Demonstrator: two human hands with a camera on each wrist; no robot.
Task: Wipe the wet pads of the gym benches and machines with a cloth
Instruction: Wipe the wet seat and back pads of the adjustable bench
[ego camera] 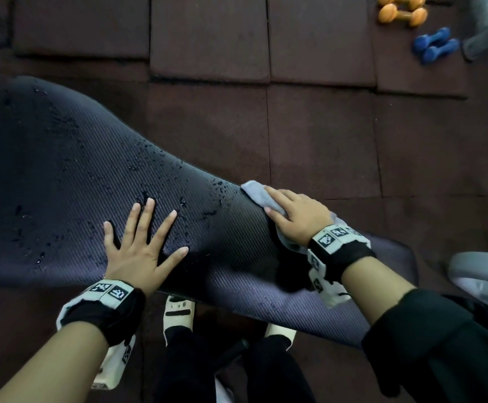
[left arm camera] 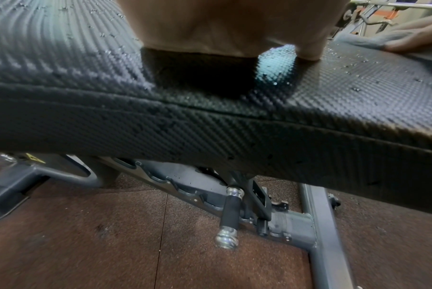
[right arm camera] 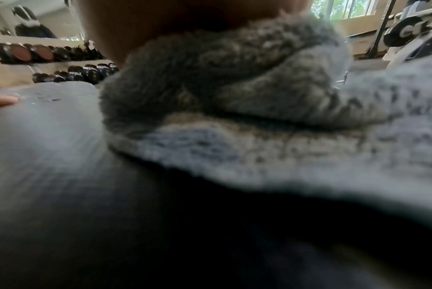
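A black textured bench pad (ego camera: 71, 175) slants across the head view, beaded with water drops around its middle. My left hand (ego camera: 144, 245) lies flat on the pad with fingers spread and holds nothing. In the left wrist view its palm (left arm camera: 222, 25) rests on the pad (left arm camera: 234, 133). My right hand (ego camera: 295, 213) presses a grey cloth (ego camera: 254, 193) onto the pad's far edge, fingers laid over it. The fluffy cloth (right arm camera: 259, 117) bunches under that hand on the pad (right arm camera: 61, 156) in the right wrist view. Cloth (left arm camera: 363, 40) and right hand (left arm camera: 417, 37) show at the far right.
Orange dumbbells (ego camera: 403, 13) and blue dumbbells (ego camera: 436, 45) lie on the brown rubber floor tiles at the back right. A grey machine frame (ego camera: 481, 274) stands at the right. My white shoes (ego camera: 178, 315) are under the pad. The bench frame's pin (left arm camera: 230, 215) sits below.
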